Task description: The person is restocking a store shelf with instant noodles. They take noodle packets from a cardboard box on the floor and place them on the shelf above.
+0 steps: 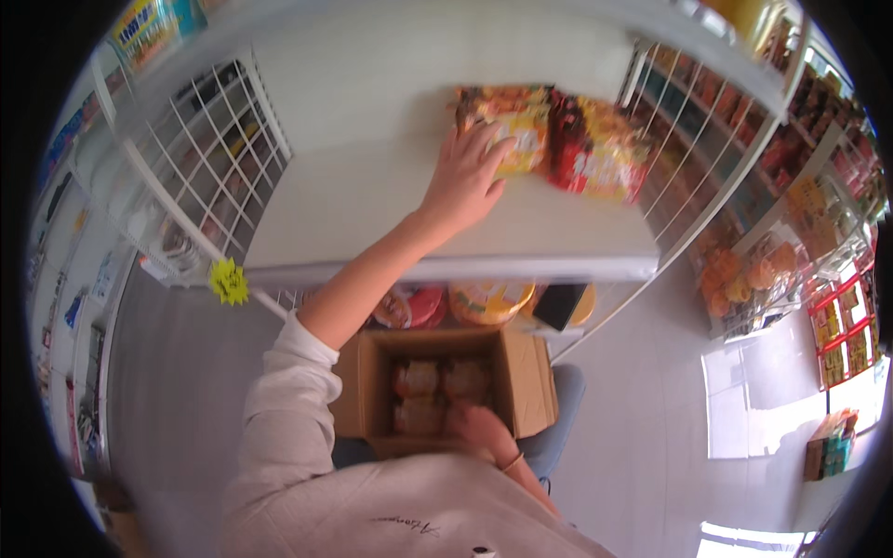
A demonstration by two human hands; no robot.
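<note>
On the white shelf (335,216), my left hand (469,171) reaches out with fingers apart against the front of a yellow snack packet (528,143). Red-and-yellow packets (600,157) stand just to its right, leaning towards the wire side panel. Below the shelf, an open cardboard box (530,383) holds several packets (418,380) in rows. My right hand (481,427) is down inside the box at its near right corner. Its fingers are blurred and partly hidden, so a grip on a packet cannot be made out.
White wire grid panels (216,139) bound the shelf on both sides. Round tubs (492,300) and a dark flat object (560,305) sit on the lower level. A blue-grey seat (565,404) is under the box. Stocked racks (760,272) stand to the right.
</note>
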